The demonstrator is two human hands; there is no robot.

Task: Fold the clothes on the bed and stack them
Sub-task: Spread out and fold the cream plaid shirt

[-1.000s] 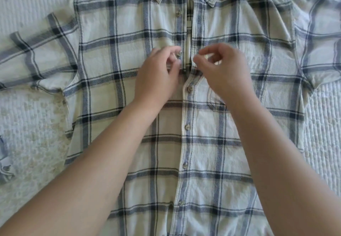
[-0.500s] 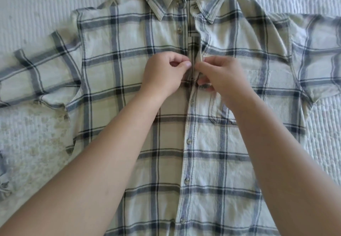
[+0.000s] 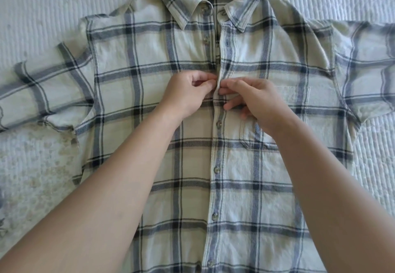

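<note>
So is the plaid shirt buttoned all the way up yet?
No. The plaid shirt is fastened below the hands, but the placket gapes above them, with two buttons loose near the collar. Left hand and right hand pinch the placket mid-chest.

A bedroom at home: white quilted bedspread (image 3: 53, 16) under clothes.

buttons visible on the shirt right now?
6 buttons: collar tip, upper placket, and four fastened below the hands. One may hide under the fingers.
</note>
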